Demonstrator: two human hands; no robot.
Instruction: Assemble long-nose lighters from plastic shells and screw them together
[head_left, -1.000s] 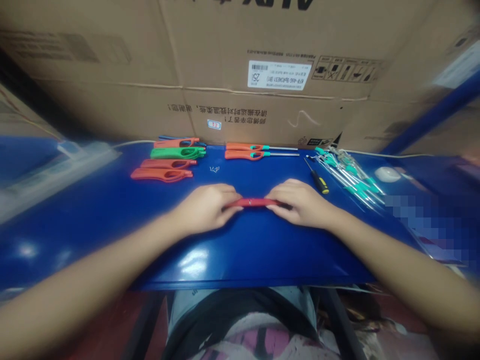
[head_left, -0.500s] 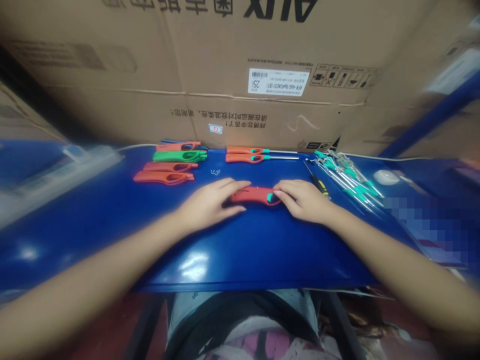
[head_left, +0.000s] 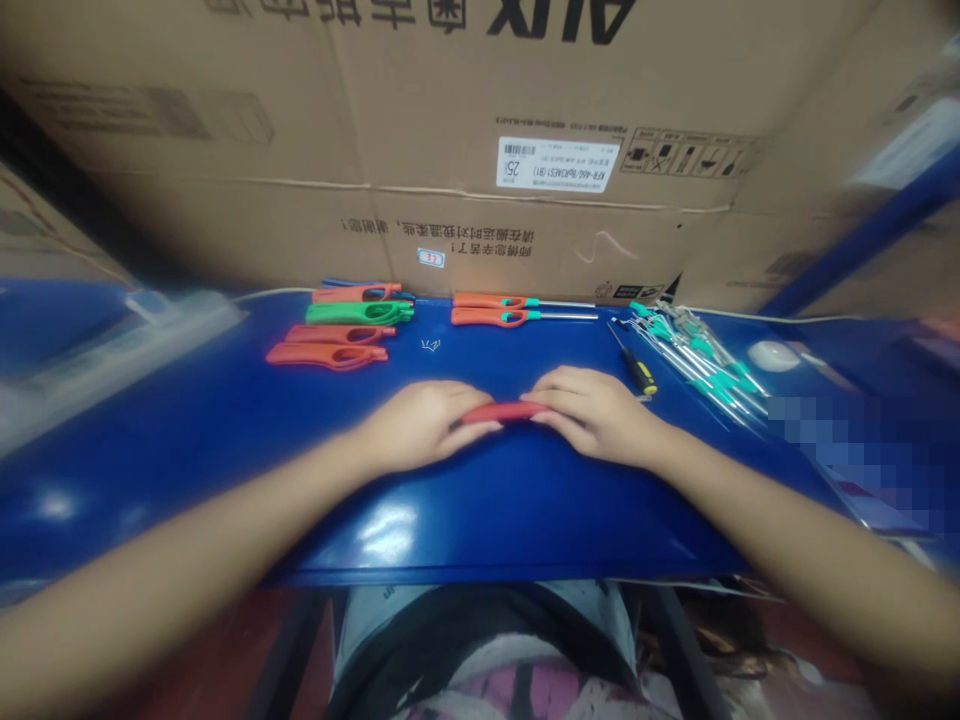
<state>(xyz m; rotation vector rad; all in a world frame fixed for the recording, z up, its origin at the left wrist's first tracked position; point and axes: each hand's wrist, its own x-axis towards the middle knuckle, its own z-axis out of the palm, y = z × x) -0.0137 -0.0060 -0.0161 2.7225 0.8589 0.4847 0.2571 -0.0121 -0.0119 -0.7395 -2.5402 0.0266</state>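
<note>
A red lighter handle (head_left: 501, 411) lies across the middle of the blue table (head_left: 225, 430). My left hand (head_left: 420, 425) is closed over its left end and my right hand (head_left: 592, 410) is closed over its right end. Both hands press down on it, and only a short red stretch shows between my fingers.
Red and green handle shells (head_left: 337, 330) lie at the back left. Two assembled lighters with metal tubes (head_left: 517, 310) sit at the back centre. A yellow-tipped screwdriver (head_left: 637, 368) and a pile of teal-ended metal tubes (head_left: 697, 355) lie at the right. A big cardboard box (head_left: 480, 150) stands behind.
Half a second ago the handle lay flat with its teal part showing and my left fingers spread. Now both hands are closed over it and it is turned on edge.
</note>
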